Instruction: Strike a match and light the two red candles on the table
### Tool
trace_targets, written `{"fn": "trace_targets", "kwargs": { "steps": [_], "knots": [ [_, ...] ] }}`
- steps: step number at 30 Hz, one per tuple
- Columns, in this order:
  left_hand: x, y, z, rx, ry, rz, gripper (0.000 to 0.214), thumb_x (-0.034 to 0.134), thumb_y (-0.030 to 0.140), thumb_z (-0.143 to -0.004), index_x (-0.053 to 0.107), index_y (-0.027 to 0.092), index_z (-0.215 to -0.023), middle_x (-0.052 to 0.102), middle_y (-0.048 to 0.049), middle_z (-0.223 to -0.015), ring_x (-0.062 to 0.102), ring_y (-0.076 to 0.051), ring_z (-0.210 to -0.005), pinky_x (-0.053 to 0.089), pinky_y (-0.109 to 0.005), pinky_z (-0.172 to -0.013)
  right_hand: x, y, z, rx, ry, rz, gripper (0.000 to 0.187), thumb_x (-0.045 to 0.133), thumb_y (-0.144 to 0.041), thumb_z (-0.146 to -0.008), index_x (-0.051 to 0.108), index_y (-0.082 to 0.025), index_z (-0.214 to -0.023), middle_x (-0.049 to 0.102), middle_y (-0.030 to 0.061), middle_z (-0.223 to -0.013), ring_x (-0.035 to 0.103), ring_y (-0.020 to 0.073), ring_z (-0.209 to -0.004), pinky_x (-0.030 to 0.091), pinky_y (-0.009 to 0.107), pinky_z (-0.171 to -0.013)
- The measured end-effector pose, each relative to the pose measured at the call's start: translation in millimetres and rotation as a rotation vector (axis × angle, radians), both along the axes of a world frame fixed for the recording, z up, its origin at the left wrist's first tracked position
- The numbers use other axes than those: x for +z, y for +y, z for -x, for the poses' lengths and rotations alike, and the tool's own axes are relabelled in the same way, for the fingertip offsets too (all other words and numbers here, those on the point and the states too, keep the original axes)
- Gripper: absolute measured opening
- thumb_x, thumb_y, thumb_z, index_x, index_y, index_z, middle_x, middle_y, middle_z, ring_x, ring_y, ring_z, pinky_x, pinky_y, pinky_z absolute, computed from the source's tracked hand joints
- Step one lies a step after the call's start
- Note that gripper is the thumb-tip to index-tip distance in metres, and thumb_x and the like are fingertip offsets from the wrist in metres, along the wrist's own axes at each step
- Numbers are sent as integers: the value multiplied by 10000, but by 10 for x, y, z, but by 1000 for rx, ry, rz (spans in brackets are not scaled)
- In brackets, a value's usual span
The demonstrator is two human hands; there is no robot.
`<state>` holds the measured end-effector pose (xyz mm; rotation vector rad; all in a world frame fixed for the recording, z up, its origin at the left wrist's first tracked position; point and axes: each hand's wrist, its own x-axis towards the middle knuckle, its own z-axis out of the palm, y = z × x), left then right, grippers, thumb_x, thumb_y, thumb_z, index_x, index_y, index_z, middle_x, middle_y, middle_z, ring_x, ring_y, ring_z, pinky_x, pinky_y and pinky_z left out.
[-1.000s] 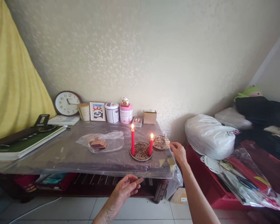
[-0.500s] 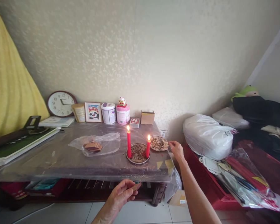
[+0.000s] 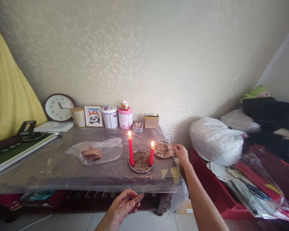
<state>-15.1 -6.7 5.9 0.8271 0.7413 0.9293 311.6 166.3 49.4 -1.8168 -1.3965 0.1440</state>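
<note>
My left hand (image 3: pixel 121 207) hangs below the table's front edge, its fingers closed on a small brown block (image 3: pixel 137 197). My right hand (image 3: pixel 181 153) reaches to the right rim of a small plate of thin sticks (image 3: pixel 163 149), fingertips pinched at the sticks; I cannot make out whether one is gripped. Beside that plate, a round dish (image 3: pixel 141 160) holds two lit red candles, a tall one (image 3: pixel 130 149) and a shorter one (image 3: pixel 152 154). Left of the dish lies a clear plastic bag with brown blocks (image 3: pixel 92 153).
The table (image 3: pixel 62 173) is covered in clear plastic. Along the wall stand a clock (image 3: pixel 59 107), a framed picture (image 3: pixel 93 116), tins (image 3: pixel 125 117) and a small open box (image 3: pixel 151 121). Books lie at the left. White bags (image 3: pixel 215 141) and red bins crowd the right.
The view has shifted slightly, so the table's objects sit further left. My right hand has closed in on the stick plate's rim. My left hand has dropped a little lower.
</note>
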Motion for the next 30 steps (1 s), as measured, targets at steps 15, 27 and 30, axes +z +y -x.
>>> {"fn": "trace_targets", "kwargs": {
  "steps": [15, 27, 30],
  "knots": [
    [-39, -83, 26, -22, 54, -101, 357, 720, 437, -631, 623, 199, -879, 656, -62, -938, 564, -199, -871, 399, -315, -773, 560, -1608, 967, 463, 119, -44, 234, 486, -387, -849, 643, -214, -861, 657, 16, -763, 590, 163, -685, 460, 237, -634],
    [208, -176, 26, -99, 76, -218, 251, 674, 339, -717, 578, 206, -907, 651, -43, -896, 580, -212, -904, 405, -317, -816, -191, -2105, 1617, 683, 44, -84, 220, 578, -414, -806, 628, -260, -954, 618, 68, -1059, 634, 203, -943, 521, 255, -813],
    [238, -179, 38, -98, 116, -239, 221, 645, 320, -749, 571, 198, -918, 646, -50, -928, 564, -203, -926, 398, -296, -811, -220, -2082, 1577, 673, 79, -48, 225, 566, -422, -814, 630, -263, -961, 615, 72, -1083, 628, 206, -970, 516, 257, -828]
  ]
}}
